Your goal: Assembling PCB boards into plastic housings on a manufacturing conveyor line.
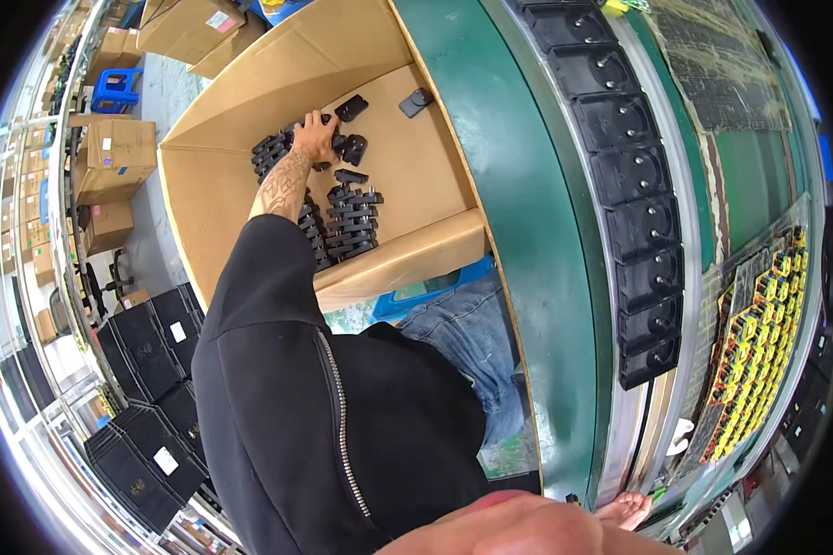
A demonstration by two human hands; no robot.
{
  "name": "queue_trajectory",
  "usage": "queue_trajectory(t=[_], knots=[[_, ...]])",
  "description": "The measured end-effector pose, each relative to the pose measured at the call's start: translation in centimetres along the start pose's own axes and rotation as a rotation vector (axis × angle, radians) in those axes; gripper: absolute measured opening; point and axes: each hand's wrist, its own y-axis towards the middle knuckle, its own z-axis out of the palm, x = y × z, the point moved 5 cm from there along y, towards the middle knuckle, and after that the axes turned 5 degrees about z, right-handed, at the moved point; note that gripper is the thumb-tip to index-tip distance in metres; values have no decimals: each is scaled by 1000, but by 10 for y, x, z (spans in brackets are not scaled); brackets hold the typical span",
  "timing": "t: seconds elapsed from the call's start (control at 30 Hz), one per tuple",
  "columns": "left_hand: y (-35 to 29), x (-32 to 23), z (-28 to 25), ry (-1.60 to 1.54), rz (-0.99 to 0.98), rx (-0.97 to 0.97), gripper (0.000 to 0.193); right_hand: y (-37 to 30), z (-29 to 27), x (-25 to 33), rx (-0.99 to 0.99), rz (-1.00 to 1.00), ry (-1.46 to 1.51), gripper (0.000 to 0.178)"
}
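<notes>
My left hand (315, 137), at the end of a black-sleeved arm, reaches into a large open cardboard box (426, 157). Its fingers are closed around a black plastic part in a row of similar parts (270, 153). Beside the hand lie loose black pieces (351, 108), and nearer me stand more stacked black parts (352, 222) with metal pins. A single dark part (416, 102) rests apart by the box's right wall. My right hand (625, 510) is at the lower right, beside the conveyor's edge; it is small and partly hidden, so its grip is unclear.
A green worktop (528, 185) borders the box. Beyond it runs a line of black trays (640, 213), each with a metal pin. Rows of yellow-and-black parts (759, 342) lie farther right. Cartons (116, 157), a blue stool (116, 90) and black bins (148, 462) stand left.
</notes>
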Motion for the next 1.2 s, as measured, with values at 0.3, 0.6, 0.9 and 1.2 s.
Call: queue_trajectory(t=[0.3,0.6,0.9,1.2], knots=[[-78,28,-43,-961,-257,-448,62,0,17,-7,133,-80,77,47],[-127,-4,-84,-1686,-363,-537,42,7,28,-14,142,-157,113,38],[-164,-165,-256,-2637,323,-219,33,-9,104,31,231,-387,-200,26],[-307,-452,-364,-2026,1038,80,40,4,233,96,342,-325,-40,94]])
